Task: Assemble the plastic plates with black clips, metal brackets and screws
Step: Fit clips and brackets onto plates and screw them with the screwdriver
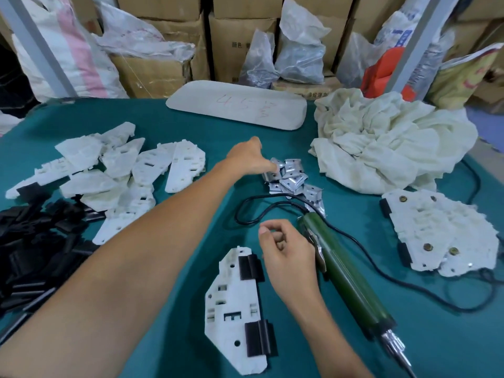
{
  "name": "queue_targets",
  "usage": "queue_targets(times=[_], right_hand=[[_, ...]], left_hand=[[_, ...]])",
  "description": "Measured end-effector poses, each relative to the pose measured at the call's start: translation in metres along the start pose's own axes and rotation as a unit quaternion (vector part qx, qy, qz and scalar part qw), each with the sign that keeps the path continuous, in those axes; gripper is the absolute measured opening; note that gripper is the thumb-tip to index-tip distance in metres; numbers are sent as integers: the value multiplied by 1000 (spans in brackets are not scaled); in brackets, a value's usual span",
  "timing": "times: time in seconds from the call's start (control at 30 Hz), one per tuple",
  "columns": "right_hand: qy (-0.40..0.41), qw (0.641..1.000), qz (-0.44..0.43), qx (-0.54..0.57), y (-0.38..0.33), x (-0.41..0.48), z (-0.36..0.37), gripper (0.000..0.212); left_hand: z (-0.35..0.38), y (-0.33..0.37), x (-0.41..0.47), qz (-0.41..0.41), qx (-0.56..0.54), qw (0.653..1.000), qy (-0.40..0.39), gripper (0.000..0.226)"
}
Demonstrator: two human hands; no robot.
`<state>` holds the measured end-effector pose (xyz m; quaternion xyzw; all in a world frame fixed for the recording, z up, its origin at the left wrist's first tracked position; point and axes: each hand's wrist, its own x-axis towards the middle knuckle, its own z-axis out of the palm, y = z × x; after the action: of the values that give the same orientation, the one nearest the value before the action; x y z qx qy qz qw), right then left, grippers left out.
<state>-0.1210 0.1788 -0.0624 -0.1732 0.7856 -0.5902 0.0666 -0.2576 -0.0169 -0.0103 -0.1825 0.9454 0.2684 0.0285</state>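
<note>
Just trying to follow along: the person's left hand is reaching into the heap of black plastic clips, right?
Not quite. The head view shows the left hand reaching into the pile of shiny folded metal brackets.

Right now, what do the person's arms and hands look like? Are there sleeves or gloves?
The left arm and right arm are bare, no sleeves in view. The left hand and right hand wear no gloves; no watch or rings show.

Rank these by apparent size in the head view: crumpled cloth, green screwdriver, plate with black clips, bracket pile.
1. crumpled cloth
2. plate with black clips and green screwdriver: unsure, since the screwdriver is longer but thinner
3. bracket pile, though it lies farther away
</note>
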Motion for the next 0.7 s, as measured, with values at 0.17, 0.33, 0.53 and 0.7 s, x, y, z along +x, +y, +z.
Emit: queue_targets(times=[0.17, 0.33, 0.53, 0.7], right_hand=[[-3, 1000, -7, -4, 2, 2, -2, 8], [4, 1000, -8, -7, 2, 3, -2, 7], [3, 1000, 7, -4, 4, 4, 1, 7], [-5, 999, 37, 16, -1, 0, -1, 7]], left_hand=[[-2, -2, 0, 21, -28, 999, -28, 31], [-9, -36, -45, 19, 9, 1000, 22, 21], [-16, -89, -128, 18, 70, 996, 48, 20], [-19, -100, -181, 44, 66, 989, 121, 36]])
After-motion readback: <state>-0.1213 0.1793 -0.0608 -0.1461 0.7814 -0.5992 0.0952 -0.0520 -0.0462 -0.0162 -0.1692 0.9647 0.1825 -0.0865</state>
